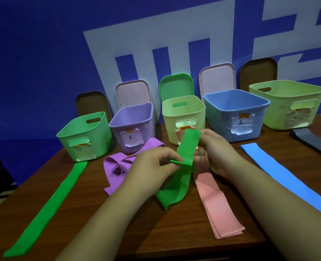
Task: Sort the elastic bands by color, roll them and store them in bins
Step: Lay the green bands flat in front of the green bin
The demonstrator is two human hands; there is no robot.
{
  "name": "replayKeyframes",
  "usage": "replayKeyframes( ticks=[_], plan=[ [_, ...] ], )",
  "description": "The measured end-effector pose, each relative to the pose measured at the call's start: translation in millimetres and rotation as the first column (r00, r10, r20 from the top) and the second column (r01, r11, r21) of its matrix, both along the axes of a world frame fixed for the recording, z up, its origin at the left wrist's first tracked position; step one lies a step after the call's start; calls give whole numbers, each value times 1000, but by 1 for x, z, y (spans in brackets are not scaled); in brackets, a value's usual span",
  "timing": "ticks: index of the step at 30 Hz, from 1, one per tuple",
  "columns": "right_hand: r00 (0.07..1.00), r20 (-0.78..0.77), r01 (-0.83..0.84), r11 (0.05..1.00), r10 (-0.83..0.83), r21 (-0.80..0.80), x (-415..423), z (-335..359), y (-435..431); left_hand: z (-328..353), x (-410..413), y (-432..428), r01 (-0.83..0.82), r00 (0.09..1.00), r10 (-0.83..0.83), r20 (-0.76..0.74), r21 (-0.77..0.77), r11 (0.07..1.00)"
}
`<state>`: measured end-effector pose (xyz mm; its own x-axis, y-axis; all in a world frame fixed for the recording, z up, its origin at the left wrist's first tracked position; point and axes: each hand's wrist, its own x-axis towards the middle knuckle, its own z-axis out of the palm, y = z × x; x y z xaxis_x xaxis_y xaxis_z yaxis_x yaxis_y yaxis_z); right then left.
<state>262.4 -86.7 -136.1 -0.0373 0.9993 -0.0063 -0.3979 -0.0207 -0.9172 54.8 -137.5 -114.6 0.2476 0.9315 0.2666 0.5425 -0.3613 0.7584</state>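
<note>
Hands meet above the middle of a dark brown wood-grain table, both closed on one smooth, matte green elastic band. The left hand pinches a folded end of this flat rubbery strip between thumb and fingertips, while the right hand grips its upper part, which stands up in front of the bins. The band's lower length drops in a soft curve and its end rests on the tabletop.

A second long green band lies flat and straight on the left. A crumpled purple band sits in loose folds just left of the hands. A pale pink band, folded in flat layers, lies just right of the held strip, and a wide blue band stretches flat further right. A dark grey band lies at the far right edge.

Five open, round-cornered plastic bins stand in a row at the back: a mint green bin, a lilac bin, a pale yellow-green bin, a blue bin and a larger light green bin. Each carries a wrinkled paper label on its front. Flat lids lean upright behind them against the blue wall.
</note>
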Motion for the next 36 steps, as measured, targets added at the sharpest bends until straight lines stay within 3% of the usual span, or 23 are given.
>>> replayKeyframes(
  ticks=[7, 11, 15, 19, 23, 29, 36],
  plan=[
    [977, 210, -21, 1000, 20, 1, 1, -3, -5, 59, -17, -2, 36, 986, -50, 160, 84, 996],
    [909, 417, -29, 996, -7, 80, -9, 11, -11, 109, -23, 4, 26, 974, -57, 218, 145, 989],
    [815, 565, 3, 977, -126, 214, -16, 55, -15, 152, -33, 14, -10, 984, -36, 173, 258, 966],
    [819, 521, 38, 927, -242, 372, -28, 113, -28, 183, -38, 13, -9, 990, -33, 140, 289, 957],
    [858, 451, -4, 873, -247, 487, -48, 164, -44, 198, -47, 11, -11, 995, -22, 100, 317, 948],
    [700, 636, -92, 842, -325, 532, -69, 193, -51, 206, -62, 10, -46, 992, 4, 124, 344, 938],
    [625, 635, -53, 787, -454, 615, -84, 204, -48, 193, -74, 20, -86, 985, 34, 172, 304, 949]
  ],
)
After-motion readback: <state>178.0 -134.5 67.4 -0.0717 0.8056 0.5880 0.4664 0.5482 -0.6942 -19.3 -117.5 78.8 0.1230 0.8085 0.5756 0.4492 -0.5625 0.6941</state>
